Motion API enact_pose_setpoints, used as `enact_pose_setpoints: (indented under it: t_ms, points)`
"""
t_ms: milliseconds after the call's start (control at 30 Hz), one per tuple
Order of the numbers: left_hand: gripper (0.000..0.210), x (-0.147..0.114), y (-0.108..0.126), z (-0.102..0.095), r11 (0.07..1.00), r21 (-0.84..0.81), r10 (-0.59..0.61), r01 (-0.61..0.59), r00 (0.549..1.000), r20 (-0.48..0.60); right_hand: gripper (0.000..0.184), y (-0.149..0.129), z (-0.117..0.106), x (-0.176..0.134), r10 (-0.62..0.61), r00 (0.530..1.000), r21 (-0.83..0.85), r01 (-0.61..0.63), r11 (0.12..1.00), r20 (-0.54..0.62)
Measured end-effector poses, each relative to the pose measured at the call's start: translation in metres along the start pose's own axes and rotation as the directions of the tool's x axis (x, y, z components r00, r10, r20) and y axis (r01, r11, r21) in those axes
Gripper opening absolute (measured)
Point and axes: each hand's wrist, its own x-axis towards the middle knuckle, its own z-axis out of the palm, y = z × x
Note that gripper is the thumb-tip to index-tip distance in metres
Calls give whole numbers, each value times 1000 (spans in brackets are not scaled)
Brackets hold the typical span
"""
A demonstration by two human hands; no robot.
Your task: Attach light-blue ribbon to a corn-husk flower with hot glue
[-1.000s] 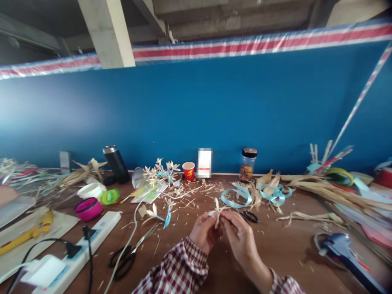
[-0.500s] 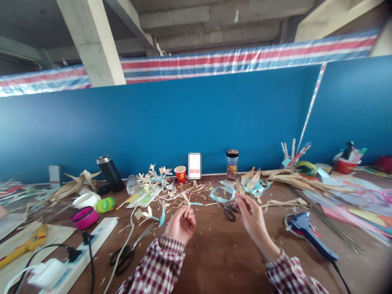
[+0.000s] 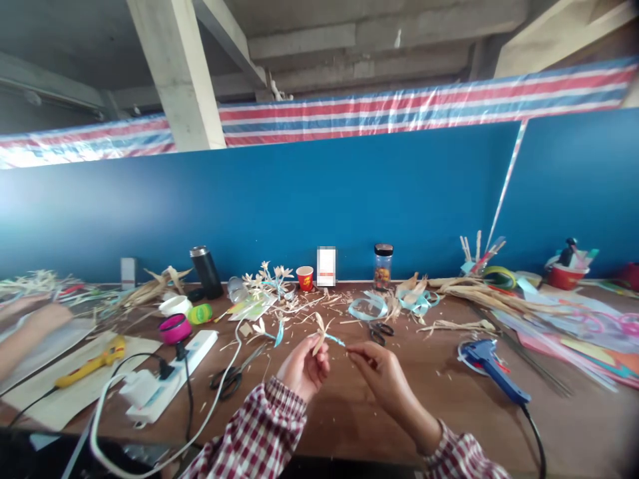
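Note:
Between the fingers of my left hand (image 3: 303, 369) is a pale corn husk flower (image 3: 320, 326), its petals pointing up. A thin stem wrapped in light blue ribbon (image 3: 335, 340) runs from it to the right. My right hand (image 3: 383, 378) has its thumb and forefinger pinched together at the far end of this stem. Just beyond my right hand lie black-handled scissors (image 3: 381, 332) and a loop of light blue ribbon (image 3: 368, 307). More husk flowers (image 3: 267, 279) stand clustered to the left, past my left hand.
Left are a power strip (image 3: 197, 362), a yellow glue gun (image 3: 94, 364), a second pair of scissors (image 3: 227, 382) and a co-worker's arm (image 3: 34, 329). A blue glue gun (image 3: 499, 372) lies right. A red cup (image 3: 305, 279) and a jar (image 3: 383, 267) stand along the blue partition (image 3: 319, 199).
My right hand has come left and down from the ribbon loop to the stem's end. The view has turned left, showing more of the co-worker's arm. My left hand still holds the flower.

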Motion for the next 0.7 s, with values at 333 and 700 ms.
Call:
enact_pose_setpoints:
  t_ms: [333, 700]
  points:
    - [20, 4, 21, -66, 470, 870, 432, -152, 898, -76, 38, 2, 7, -21, 394, 912, 402, -404, 822, 112]
    - [33, 52, 67, -102, 42, 984, 723, 175, 674, -151, 32, 8, 13, -31, 287, 949, 255, -312, 915, 130]
